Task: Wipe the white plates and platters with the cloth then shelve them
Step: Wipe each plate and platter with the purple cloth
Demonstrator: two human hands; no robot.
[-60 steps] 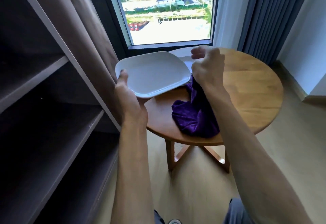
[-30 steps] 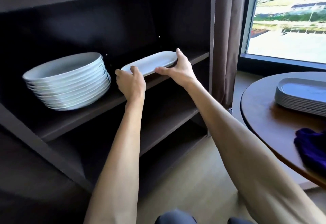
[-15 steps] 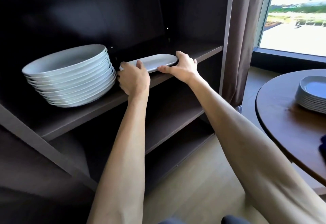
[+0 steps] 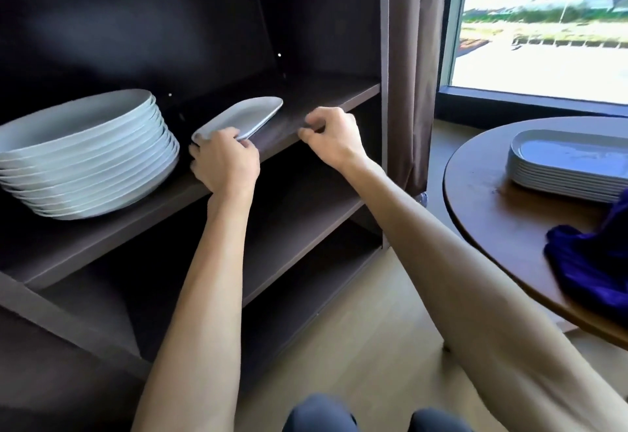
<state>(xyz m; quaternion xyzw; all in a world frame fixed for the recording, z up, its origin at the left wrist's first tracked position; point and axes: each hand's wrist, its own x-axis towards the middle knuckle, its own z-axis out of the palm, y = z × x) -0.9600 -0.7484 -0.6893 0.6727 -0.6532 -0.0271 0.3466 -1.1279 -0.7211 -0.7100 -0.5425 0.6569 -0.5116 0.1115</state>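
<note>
Fingers of the left hand [image 4: 224, 163] curl over the near end of the white platter [image 4: 241, 115], which lies on the shelf [image 4: 306, 119] just right of the stacked plates [image 4: 85, 153]. Beside it the right hand [image 4: 334, 139] hangs loosely curled, seemingly holding nothing, though its fingertips are hidden. A careless pull back could drag the platter off the edge.

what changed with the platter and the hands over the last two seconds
The platter went from above the round table to the shelf, beside the plate stack. The right hand has let go; the left hand still holds its near end. The purple cloth and platter stack stayed on the table.
</note>
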